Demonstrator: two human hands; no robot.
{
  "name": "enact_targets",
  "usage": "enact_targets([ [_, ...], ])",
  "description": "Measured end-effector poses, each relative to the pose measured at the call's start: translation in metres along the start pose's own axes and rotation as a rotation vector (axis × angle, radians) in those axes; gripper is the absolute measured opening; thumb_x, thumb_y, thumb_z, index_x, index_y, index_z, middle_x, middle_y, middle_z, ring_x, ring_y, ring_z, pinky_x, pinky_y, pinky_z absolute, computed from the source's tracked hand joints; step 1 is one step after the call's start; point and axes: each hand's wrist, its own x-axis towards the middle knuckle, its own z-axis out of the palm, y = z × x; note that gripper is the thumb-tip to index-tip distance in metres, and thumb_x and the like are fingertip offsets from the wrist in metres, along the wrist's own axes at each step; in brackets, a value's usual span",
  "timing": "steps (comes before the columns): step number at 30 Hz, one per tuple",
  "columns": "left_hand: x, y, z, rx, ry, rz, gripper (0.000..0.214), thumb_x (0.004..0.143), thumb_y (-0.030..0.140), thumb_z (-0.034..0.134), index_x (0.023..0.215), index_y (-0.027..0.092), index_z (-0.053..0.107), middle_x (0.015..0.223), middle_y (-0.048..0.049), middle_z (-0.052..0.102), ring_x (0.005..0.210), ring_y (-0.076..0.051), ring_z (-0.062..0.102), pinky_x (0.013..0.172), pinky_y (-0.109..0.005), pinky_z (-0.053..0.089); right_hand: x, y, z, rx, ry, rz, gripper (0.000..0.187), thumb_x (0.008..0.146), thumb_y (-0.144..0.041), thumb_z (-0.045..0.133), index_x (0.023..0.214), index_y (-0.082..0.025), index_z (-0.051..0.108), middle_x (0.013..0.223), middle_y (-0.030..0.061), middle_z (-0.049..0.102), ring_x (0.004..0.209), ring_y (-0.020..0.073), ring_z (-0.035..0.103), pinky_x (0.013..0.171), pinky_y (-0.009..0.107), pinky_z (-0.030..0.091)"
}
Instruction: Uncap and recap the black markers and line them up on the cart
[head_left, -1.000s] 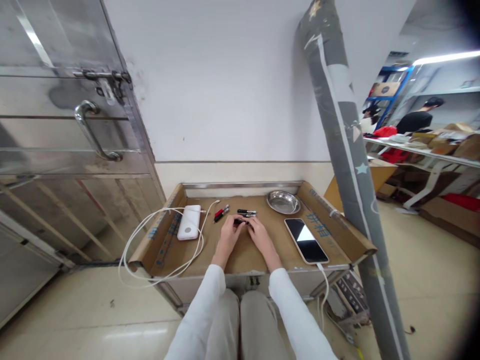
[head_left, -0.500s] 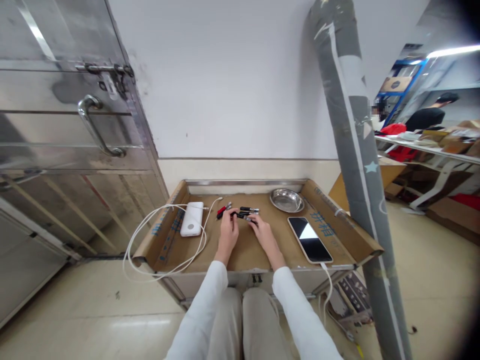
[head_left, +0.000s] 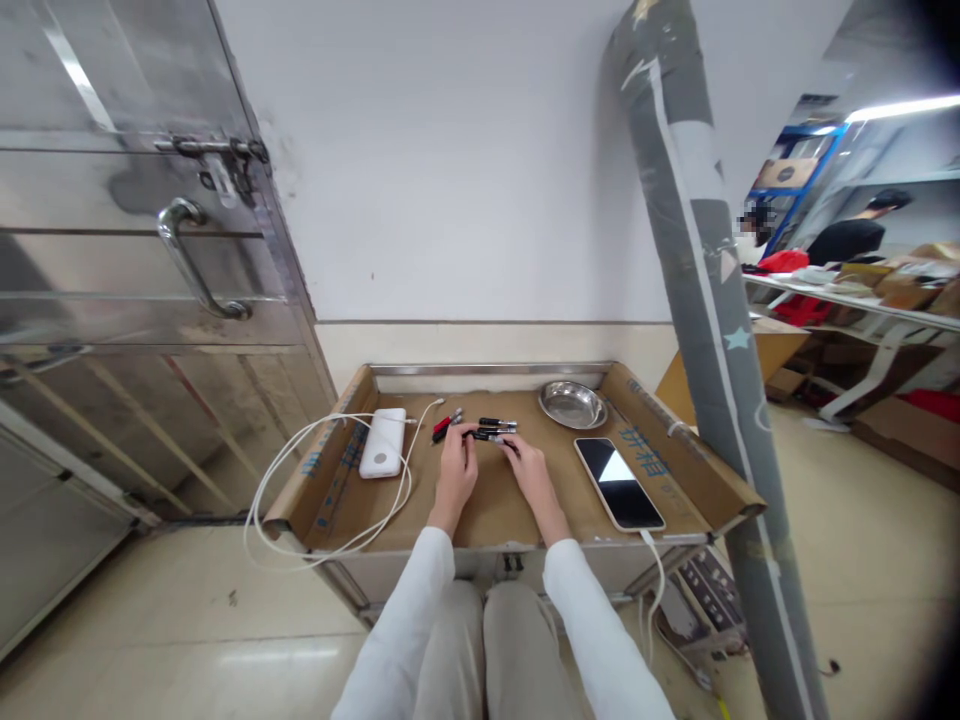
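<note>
My left hand (head_left: 456, 466) is closed, its fingertips around one end of a slim black pen (head_left: 486, 436). The fingers of my right hand (head_left: 531, 472) pinch the pen's other end, so it spans level between both hands. Right behind it lie more black pens (head_left: 497, 422) with shiny silvery ends, partly hidden by the held one. A red pen (head_left: 442, 424) and a dark one lie slantwise just behind my left hand.
On the cardboard-lined cart top (head_left: 525, 515) are a white power bank (head_left: 384, 445) with a looped white cable, a round steel dish (head_left: 573, 404) and a phone (head_left: 619, 485) on a cable. A grey wrapped roll (head_left: 709, 260) leans at right; people sit beyond.
The right fingertips have shifted slightly along the pen's end. The pen stays between both hands, and the other pens lie as before. The view has tilted a little.
</note>
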Motion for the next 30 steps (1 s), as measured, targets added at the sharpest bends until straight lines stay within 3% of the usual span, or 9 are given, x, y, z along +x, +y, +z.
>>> enact_targets([
  [12,0.0007,0.0023,-0.0011,0.007,0.027,0.016,0.02,0.093,0.019,0.036,0.105,0.02,0.052,0.102,-0.0082,0.058,0.1,-0.017,0.057,0.089,-0.032,0.046,0.0002,-0.0022,-0.0009,0.082,-0.012,0.014,0.022,0.087,-0.032,0.048,0.103,-0.024,0.061,0.102,0.0048,0.07,0.091,0.0208,0.068,0.082,0.033,0.051],
  [25,0.0014,0.0048,-0.0027,0.002,0.082,-0.004,0.018,0.092,0.018,0.038,0.102,0.019,0.053,0.1,-0.0077,0.059,0.099,-0.018,0.057,0.091,-0.034,0.045,-0.001,-0.0049,-0.0032,0.03,-0.005,0.029,0.023,0.088,-0.034,0.046,0.097,-0.023,0.063,0.097,0.0057,0.071,0.086,0.0213,0.067,0.08,0.031,0.049],
  [28,0.002,0.0028,-0.0023,0.018,0.123,-0.024,0.018,0.092,0.017,0.039,0.102,0.019,0.054,0.1,-0.0078,0.06,0.101,-0.018,0.057,0.091,-0.034,0.045,-0.0013,-0.0032,-0.005,-0.03,0.059,0.058,0.026,0.089,-0.035,0.043,0.097,-0.022,0.063,0.098,0.0072,0.071,0.086,0.0216,0.067,0.08,0.032,0.048],
  [30,0.0018,0.0004,-0.0007,0.015,0.082,-0.039,0.018,0.091,0.016,0.04,0.102,0.019,0.055,0.102,-0.0076,0.06,0.1,-0.017,0.058,0.088,-0.032,0.047,-0.0017,-0.0024,-0.0072,-0.063,0.153,0.099,0.029,0.09,-0.037,0.04,0.098,-0.02,0.063,0.097,0.0088,0.071,0.085,0.0221,0.067,0.079,0.032,0.048],
])
